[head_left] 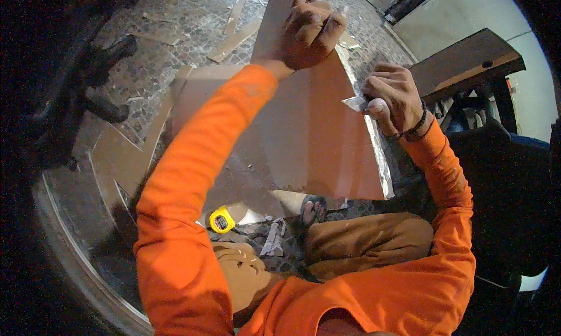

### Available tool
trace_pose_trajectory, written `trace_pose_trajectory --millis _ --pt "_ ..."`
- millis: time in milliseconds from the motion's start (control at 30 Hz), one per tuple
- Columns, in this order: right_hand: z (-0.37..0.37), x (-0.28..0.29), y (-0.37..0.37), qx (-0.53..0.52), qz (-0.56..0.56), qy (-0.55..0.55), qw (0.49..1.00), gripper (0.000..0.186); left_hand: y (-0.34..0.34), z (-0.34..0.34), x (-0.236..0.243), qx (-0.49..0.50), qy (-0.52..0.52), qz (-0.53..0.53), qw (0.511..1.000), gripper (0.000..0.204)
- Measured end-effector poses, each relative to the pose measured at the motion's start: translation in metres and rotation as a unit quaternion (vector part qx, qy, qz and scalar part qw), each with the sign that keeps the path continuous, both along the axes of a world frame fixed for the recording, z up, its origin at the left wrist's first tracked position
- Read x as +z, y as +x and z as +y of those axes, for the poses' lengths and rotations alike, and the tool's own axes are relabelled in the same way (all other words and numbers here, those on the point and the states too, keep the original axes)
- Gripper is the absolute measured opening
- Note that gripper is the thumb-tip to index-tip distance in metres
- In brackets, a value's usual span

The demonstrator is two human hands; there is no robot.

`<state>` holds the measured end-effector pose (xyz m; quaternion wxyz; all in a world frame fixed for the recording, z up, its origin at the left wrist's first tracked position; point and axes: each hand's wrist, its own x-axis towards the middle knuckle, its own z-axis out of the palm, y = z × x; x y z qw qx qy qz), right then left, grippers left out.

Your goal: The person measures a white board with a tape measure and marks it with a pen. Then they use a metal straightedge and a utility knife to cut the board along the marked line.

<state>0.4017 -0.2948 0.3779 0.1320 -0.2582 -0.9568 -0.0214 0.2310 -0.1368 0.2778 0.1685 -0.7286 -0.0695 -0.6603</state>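
A large flat board [327, 137] with a rough white broken edge, like plasterboard, stands tilted in front of me. My left hand [311, 32] is closed at the board's upper part, its fingers curled; the grip is partly hidden. My right hand [392, 99] is closed beside the board's right edge. From its fingers juts a pale, pointed, flat blade [353, 104] that meets this edge; any handle is hidden in the fist. A yellow tape measure [222, 220] lies below, near my left forearm.
Another board [216, 154] lies behind the tilted one, with cut strips [234, 40] and scraps [273, 239] on the pebble-patterned floor. A dark-edged panel [467, 64] stands at the right by a pale wall [488, 11]. My bent knee [368, 242] is close below.
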Motion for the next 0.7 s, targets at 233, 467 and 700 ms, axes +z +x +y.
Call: trace_pose_trajectory --millis 233,467,700 --pt "0.046 -0.035 0.052 -0.146 -0.002 0.184 0.972 0.024 0.022 0.021 -0.013 -0.036 0.038 -0.058 0.997 0.014" --pt "0.019 -0.055 0.110 -0.413 0.293 -0.063 0.860 0.042 0.038 0.010 0.022 -0.156 -0.196 0.034 0.968 0.049" --pt "-0.142 -0.107 0.126 -0.438 0.523 -0.020 0.731 0.035 0.087 0.013 0.028 -0.109 -0.257 0.215 0.936 0.064"
